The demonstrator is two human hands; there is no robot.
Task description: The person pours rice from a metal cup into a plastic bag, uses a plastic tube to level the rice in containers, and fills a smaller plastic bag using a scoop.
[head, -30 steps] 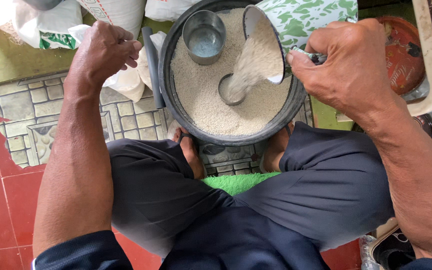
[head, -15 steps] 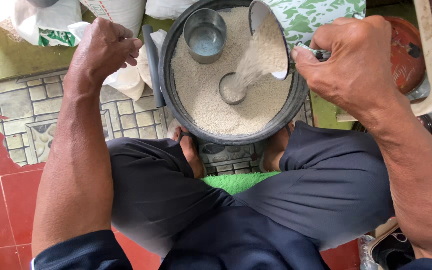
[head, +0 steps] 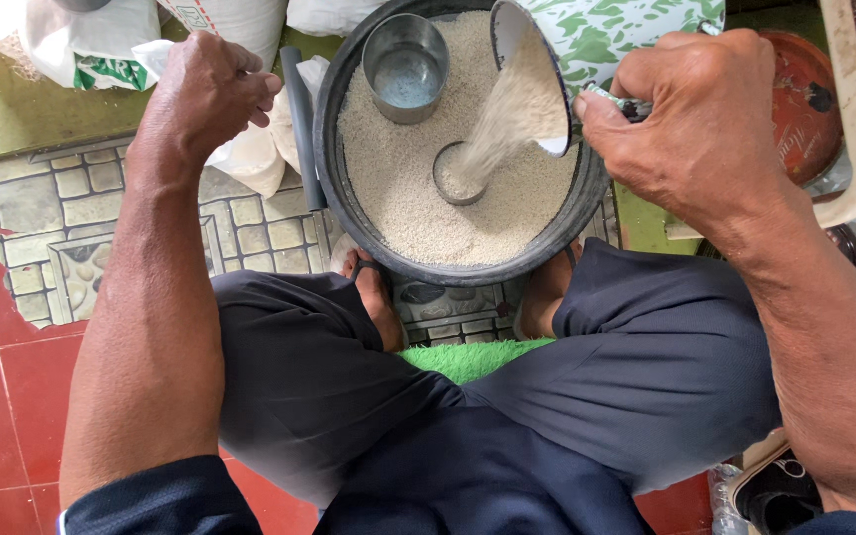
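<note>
A dark round basin [head: 341,188] full of white rice stands on the floor in front of my crossed legs. My right hand [head: 700,124] grips the handle of a white enamel mug [head: 532,74], tilted so that rice streams down into a small metal cup [head: 458,178] sunk in the grain. A larger metal can [head: 405,67] stands upright in the rice at the basin's far side. My left hand [head: 205,94] rests loosely closed on a white plastic bag [head: 250,159] left of the basin, holding nothing that I can see.
White sacks [head: 91,35] lie at the top left. A green-and-white patterned sack [head: 636,30] sits behind the basin. A red round lid [head: 804,104] and a cream tray edge [head: 854,119] are at the right. Patterned tiles and red floor lie at the left, and a green mat [head: 468,357] under my legs.
The mug has tipped a little further and rice keeps pouring into the small cup. My left hand has stayed in place.
</note>
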